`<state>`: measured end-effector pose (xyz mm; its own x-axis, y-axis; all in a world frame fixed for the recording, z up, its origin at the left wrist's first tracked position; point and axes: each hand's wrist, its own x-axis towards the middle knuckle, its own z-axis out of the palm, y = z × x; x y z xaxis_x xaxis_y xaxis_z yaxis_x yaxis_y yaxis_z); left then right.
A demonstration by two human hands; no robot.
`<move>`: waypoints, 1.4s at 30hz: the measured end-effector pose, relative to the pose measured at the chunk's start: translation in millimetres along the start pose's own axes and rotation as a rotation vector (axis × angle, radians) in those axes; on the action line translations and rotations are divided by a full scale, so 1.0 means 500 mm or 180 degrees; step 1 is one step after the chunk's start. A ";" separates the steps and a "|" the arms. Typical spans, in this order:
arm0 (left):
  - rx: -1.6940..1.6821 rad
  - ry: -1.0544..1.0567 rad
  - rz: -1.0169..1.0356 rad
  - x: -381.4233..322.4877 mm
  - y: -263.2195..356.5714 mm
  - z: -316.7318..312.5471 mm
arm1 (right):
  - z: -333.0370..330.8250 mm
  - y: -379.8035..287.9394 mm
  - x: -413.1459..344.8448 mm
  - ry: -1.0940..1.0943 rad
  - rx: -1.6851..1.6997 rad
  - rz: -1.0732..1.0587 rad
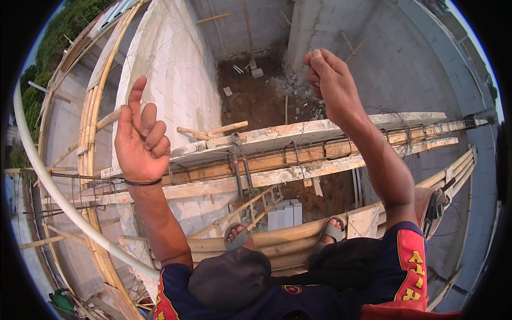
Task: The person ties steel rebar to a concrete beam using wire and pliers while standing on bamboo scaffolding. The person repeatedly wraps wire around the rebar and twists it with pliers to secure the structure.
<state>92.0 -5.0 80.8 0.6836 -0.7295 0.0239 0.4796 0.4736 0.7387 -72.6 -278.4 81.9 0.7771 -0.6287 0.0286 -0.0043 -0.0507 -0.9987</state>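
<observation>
My left hand [142, 136] is raised palm up at the left, its index finger extended and the other fingers curled. Thin tie wire [176, 62] loops close to that fingertip; whether the fingers grip it is too fine to tell. My right hand [330, 82] is raised across from it, thumb pressed against the curled fingers, with a fine wire end at the pinch. Between and below my hands, end-cutting pincers [242, 166] lean on the beam formwork [320, 130]. Steel rebar with stirrups [296, 154] lies inside the formwork trough.
My sandalled feet [240, 236] stand on bamboo poles [288, 242] high above a dirt floor [248, 92]. A bamboo ladder [258, 204] and pale blocks [285, 214] are below. A white pipe [60, 196] curves along the left; a block wall [400, 52] rises at the right.
</observation>
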 end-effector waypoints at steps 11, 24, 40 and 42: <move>-0.1178 -0.0160 0.0525 0.037 -0.223 0.052 | 0.137 0.104 -0.096 -0.1102 -0.0526 -0.0641; -0.1211 0.0967 0.0602 0.105 -0.123 -0.062 | 0.111 0.177 -0.155 -0.0867 -0.1719 -0.0633; -0.0320 0.1667 -0.0261 0.217 -0.039 -0.192 | -0.046 0.204 -0.192 -0.1030 -0.2917 -0.1119; -0.0092 0.1803 -0.0343 0.214 -0.038 -0.211 | -0.063 0.214 -0.196 -0.1062 -0.2942 -0.1235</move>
<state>214.1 -39.9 -1.9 0.8142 -0.3999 -0.4208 0.5722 0.4303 0.6981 -168.7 -246.7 -26.5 0.9611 -0.2045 0.1859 -0.0869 -0.8621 -0.4993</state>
